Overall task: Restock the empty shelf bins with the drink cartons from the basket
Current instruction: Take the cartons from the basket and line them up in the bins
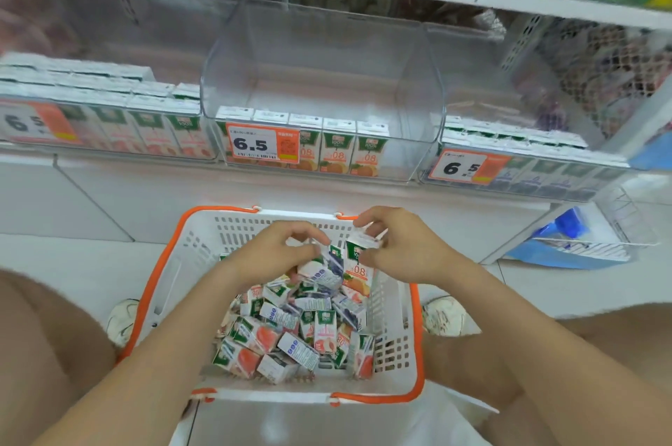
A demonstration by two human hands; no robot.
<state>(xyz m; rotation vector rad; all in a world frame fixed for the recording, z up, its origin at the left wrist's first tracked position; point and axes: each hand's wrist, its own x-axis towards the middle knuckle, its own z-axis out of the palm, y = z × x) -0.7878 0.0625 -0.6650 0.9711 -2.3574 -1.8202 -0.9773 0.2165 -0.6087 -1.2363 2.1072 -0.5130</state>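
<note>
A white basket with orange handles [396, 351] sits on the floor between my knees, holding several small drink cartons [276, 336] in a loose pile. My right hand [403, 249] grips an orange juice carton [358, 271] upright over the basket's far end. My left hand [276, 249] holds a blue-printed carton [325, 269] just beside it. Straight ahead on the low shelf stands a clear bin [418, 89] with one front row of orange juice cartons [338, 147] and bare space behind them.
A bin of pink-labelled cartons [109, 111] stands to the left and a bin of blue-labelled cartons [527, 162] to the right. Price tags reading 6.5 [262, 143] hang on the bin fronts. A wire rack [614, 227] and blue bag [560, 227] lie on the floor at right.
</note>
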